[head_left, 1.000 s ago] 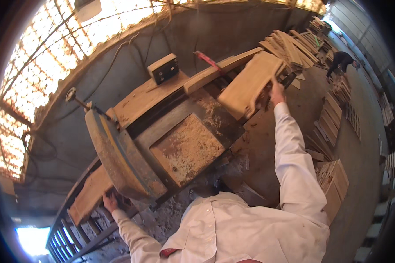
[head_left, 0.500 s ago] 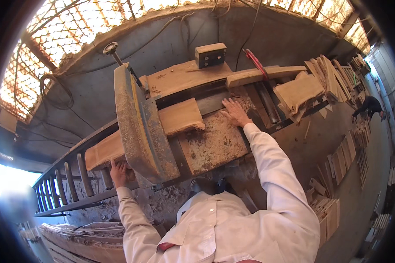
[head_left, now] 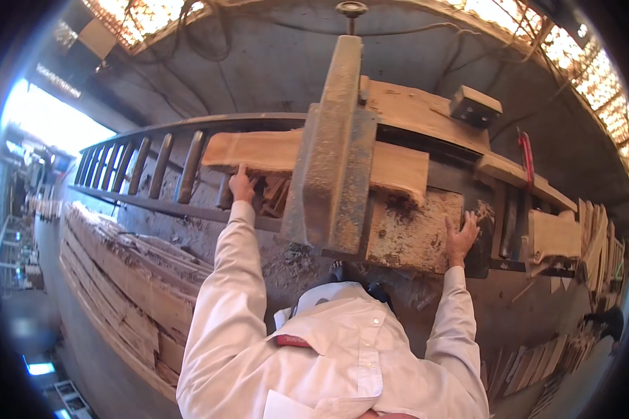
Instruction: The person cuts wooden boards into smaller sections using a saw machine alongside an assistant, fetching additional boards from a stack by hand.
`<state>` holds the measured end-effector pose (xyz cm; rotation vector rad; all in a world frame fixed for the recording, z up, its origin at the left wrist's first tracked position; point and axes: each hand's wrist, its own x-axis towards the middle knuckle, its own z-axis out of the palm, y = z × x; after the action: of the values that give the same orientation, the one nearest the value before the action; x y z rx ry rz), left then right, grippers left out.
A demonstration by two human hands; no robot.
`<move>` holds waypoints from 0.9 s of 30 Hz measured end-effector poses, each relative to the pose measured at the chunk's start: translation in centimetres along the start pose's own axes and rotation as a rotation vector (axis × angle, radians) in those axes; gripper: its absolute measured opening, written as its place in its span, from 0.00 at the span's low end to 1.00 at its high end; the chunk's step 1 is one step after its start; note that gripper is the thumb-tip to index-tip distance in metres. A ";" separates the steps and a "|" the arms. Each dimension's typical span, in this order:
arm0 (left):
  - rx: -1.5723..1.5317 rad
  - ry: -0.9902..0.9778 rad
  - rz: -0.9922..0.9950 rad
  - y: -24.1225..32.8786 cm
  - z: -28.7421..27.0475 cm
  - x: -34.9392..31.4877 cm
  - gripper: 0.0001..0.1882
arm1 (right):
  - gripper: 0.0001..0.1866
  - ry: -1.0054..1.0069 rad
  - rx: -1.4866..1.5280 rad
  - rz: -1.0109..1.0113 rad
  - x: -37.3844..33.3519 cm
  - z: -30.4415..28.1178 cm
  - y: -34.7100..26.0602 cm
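Note:
A long board (head_left: 255,150) with one rough, bark-like edge lies through a woodworking machine, under its upright, dust-covered grey and yellow housing (head_left: 328,153). Its other end comes out on the right side, over the machine's table (head_left: 412,241), which is coated in sawdust. My left hand (head_left: 243,185) is left of the housing, index finger stretched to the board's near edge; the other fingers are partly hidden. At the table's right near corner, my right hand (head_left: 461,236) rests with spread fingers and holds nothing. The housing hides the middle of the board.
A roller frame (head_left: 164,164) runs off to the left. Stacked rough planks (head_left: 119,279) lie at the lower left. Behind the table are a wooden block with a dark face (head_left: 476,105) and a red-handled tool (head_left: 526,160). Cut boards (head_left: 553,234) sit at the right; a person bends farther off.
The view has swung left, so the machine appears farther right. My right hand has drawn back from the table's inner part to its near edge. My left hand stays by the board's near edge.

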<state>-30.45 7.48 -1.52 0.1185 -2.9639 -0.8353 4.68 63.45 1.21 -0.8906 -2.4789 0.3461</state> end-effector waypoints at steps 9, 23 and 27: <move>-1.240 -0.129 -0.261 4.9 1.6 -2.9 0.17 | 0.38 -0.177 0.082 0.033 5.2 2.9 -1.1; -1.384 -0.182 -0.453 8.4 2.4 -7.4 0.22 | 0.24 -0.131 0.183 -0.038 4.5 4.0 1.7; -1.008 -0.380 -0.449 9.0 -2.2 -6.6 0.27 | 0.27 -0.127 0.155 0.022 3.8 2.5 2.4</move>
<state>-24.18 14.56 4.78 0.6197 -2.4001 -2.4943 2.06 67.50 -0.53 -0.8566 -2.5168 0.6107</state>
